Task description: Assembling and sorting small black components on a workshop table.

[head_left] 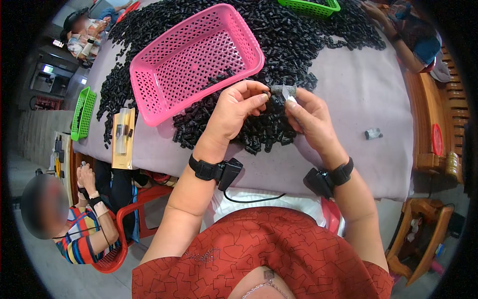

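We pinch a small grey cylinder point(283, 90), perhaps rubber, between left hand point(234, 110) and right hand point(307, 118), both grips closed on it, above black parts point(259, 132) on the table point(358, 94).

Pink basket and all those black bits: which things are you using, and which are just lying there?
In use:
left hand
right hand
small grey piece
black parts pile
pink basket

Lying about:
green basket
small grey item

A grey-covered table point(358, 94) bears black parts point(279, 35) and a pink basket point(194, 60).
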`<action>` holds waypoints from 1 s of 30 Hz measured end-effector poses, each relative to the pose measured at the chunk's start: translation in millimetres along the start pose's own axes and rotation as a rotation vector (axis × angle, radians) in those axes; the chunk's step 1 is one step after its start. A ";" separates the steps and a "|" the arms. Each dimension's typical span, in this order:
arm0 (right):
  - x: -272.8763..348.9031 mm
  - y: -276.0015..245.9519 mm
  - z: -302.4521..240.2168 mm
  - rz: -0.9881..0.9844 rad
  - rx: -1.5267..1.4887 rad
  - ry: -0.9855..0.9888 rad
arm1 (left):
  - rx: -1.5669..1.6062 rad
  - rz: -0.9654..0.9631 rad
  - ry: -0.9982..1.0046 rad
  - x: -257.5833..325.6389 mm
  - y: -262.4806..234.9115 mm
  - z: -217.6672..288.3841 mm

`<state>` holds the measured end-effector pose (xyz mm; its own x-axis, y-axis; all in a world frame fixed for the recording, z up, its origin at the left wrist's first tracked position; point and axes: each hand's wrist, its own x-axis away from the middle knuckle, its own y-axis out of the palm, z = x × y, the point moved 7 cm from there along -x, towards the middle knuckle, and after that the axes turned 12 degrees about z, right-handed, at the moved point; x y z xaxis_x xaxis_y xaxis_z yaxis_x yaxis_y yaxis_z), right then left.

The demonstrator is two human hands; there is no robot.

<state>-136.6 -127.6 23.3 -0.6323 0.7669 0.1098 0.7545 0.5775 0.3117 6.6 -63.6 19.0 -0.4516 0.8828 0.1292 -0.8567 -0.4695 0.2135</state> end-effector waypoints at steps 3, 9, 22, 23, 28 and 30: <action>0.9 3.0 -0.5 -0.049 0.017 -0.020 | 0.186 -0.068 -0.122 -2.0 -3.1 -8.6; 3.8 9.7 -6.7 -0.064 0.002 -0.039 | 0.423 -0.127 -0.255 -2.7 0.6 -18.7; 6.5 16.1 5.3 -0.196 0.076 -0.001 | 0.530 -0.173 -0.332 1.2 13.0 -22.1; 6.8 16.8 5.2 -0.202 0.089 -0.003 | 0.530 -0.172 -0.332 1.6 13.6 -21.9; 7.6 17.9 4.3 -0.225 0.039 0.043 | 0.566 -0.192 -0.336 3.1 14.5 -19.8; 8.7 19.6 2.0 -0.232 0.014 0.057 | 0.574 -0.195 -0.338 3.6 15.2 -19.6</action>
<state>-126.9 -109.0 28.5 -0.7977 0.5964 0.0897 0.5899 0.7407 0.3215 -12.9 -67.3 3.7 -0.1204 0.9426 0.3116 -0.6051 -0.3185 0.7296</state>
